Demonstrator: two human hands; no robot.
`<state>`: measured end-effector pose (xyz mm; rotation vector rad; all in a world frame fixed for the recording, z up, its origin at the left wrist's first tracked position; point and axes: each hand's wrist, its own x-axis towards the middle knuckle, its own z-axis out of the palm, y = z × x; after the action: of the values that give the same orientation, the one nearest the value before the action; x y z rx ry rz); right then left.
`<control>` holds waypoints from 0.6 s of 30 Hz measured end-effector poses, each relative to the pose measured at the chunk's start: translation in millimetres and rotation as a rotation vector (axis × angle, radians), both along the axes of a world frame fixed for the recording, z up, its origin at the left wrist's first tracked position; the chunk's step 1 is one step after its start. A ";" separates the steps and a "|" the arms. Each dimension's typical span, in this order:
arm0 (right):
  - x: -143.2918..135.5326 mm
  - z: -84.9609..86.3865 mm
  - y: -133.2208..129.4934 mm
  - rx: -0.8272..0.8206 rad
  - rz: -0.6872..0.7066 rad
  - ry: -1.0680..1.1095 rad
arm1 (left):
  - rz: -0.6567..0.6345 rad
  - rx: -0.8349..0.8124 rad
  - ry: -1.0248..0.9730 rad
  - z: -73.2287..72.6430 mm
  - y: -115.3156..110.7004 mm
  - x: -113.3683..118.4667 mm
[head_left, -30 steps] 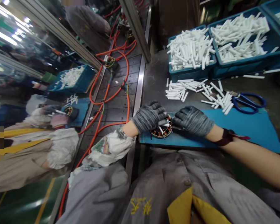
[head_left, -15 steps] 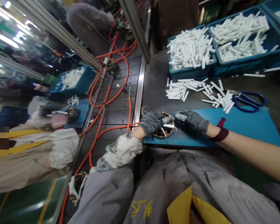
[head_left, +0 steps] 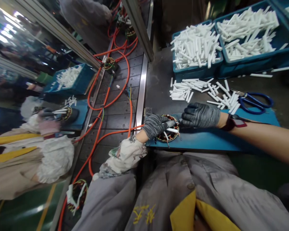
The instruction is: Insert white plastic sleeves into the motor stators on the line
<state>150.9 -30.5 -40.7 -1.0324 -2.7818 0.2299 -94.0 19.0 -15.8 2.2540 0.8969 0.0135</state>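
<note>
Curling over the wound ring near the worktop's near-left corner, your left hand touches it; your right hand bends just beside. Whether either pinches anything, I cannot tell.

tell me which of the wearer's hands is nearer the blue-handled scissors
Right. The right hand is left of the blue-handled scissors, apart from them; the left hand is farther left, at the wire-wound ring.
</note>
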 end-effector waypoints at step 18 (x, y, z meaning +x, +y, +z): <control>-25.0 -15.3 -38.2 -0.648 -0.564 0.725 | 0.006 -0.042 -0.024 15.0 -5.4 -8.6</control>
<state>125.9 -68.7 -56.1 -1.4318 -1.7043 1.1867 -102.5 13.6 -0.8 2.2077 0.8835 0.0240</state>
